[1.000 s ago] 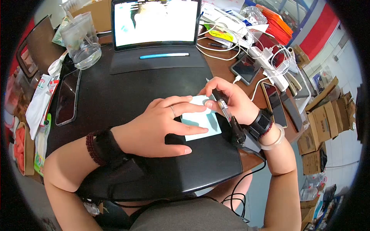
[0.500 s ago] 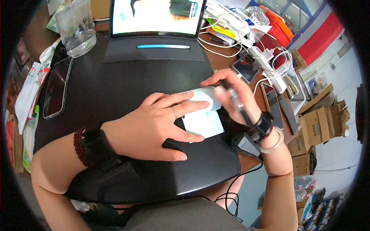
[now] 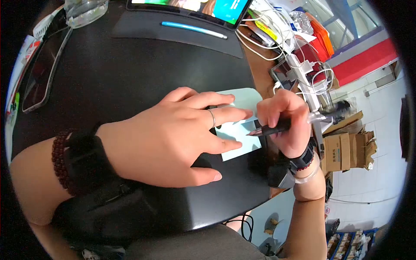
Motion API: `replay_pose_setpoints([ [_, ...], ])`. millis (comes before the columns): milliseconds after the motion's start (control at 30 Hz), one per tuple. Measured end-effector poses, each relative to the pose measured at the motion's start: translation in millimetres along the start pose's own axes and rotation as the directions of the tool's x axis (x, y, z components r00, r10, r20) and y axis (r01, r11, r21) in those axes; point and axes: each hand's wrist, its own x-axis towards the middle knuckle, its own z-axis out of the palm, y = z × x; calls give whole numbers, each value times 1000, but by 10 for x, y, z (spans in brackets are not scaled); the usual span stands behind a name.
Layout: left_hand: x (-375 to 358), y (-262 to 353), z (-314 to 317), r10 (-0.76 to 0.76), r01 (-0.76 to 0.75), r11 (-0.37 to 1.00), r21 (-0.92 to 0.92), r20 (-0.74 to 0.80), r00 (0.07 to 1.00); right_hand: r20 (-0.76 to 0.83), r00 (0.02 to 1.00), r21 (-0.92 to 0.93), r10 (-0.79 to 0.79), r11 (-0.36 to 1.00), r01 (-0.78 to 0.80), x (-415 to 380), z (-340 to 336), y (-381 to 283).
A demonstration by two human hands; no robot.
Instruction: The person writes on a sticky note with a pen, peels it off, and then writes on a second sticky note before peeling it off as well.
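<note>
A pale blue-green sheet lies on the black desk, its upper part a rounded flap. Spread over its left side is my left hand, fingers apart and palm down, with a ring on one finger. My right hand grips a black pen with a clear rear end. The pen's tip is at the sheet, right of my left fingertips; whether it touches the paper I cannot tell.
A tablet stands at the back, with a blue pen on its cover. A phone and a clear container are at the left. Cables and a power strip lie at the right; cardboard boxes stand beyond.
My right hand, blurred and raised earlier, has closed round the pen and brought its tip to the sheet. The view has shifted; the sheet's upper flap looks flatter.
</note>
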Motion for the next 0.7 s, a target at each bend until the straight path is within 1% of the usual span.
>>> replay_pose_setpoints([
  [33, -14, -2, -7, 4, -4, 1000, 4, -9, 1000, -82, 989, -86, -121, 990, 114, 45, 163, 39],
  [67, -20, -1, -11, 10, -10, 1000, 6, -17, 1000, -89, 982, -200, -169, 968, 149, 27, 174, 57],
  [133, -23, 7, -4, 13, -13, 1000, 0, -16, 1000, -171, 977, -107, -128, 988, 111, -11, 246, 1],
  [167, -19, 8, -9, 19, -19, 1000, 13, -17, 1000, -172, 977, -106, -124, 989, 107, 0, 239, 10],
  [233, -25, 11, -10, 14, -14, 1000, 13, -16, 1000, -99, 980, -145, -174, 977, 158, 37, 210, 27],
  [267, -26, 11, -8, 9, -9, 1000, 17, -15, 1000, -103, 979, -146, -174, 977, 158, 41, 209, 29],
  [333, -22, 18, -18, 13, -13, 1000, 16, -14, 1000, -2, 973, -319, -231, 922, 218, 59, 212, 23],
  [400, -19, 16, -26, 17, -17, 1000, 19, -15, 1000, -13, 972, -335, -236, 917, 218, 76, 216, 47],
  [467, -8, 9, -23, 15, -15, 1000, 13, -13, 1000, -12, 985, -305, -174, 938, 162, 71, 226, 57],
  [533, -7, 5, -18, 7, -7, 1000, 7, -14, 1000, 1, 983, -325, -186, 929, 176, 81, 244, 50],
  [600, -5, 15, -24, 0, 0, 1000, 0, -16, 1000, -38, 988, -303, -148, 944, 130, 82, 267, 37],
  [633, -3, 20, -27, -2, 2, 1000, -3, -10, 1000, -15, 989, -355, -150, 925, 135, 90, 257, 17],
  [667, 1, 20, -29, -4, 4, 1000, -8, -3, 1000, -16, 988, -355, -153, 925, 137, 97, 248, -1],
  [700, 7, 12, -30, -2, 2, 1000, -6, -3, 1000, 30, 987, -407, -158, 900, 156, 101, 241, -17],
])
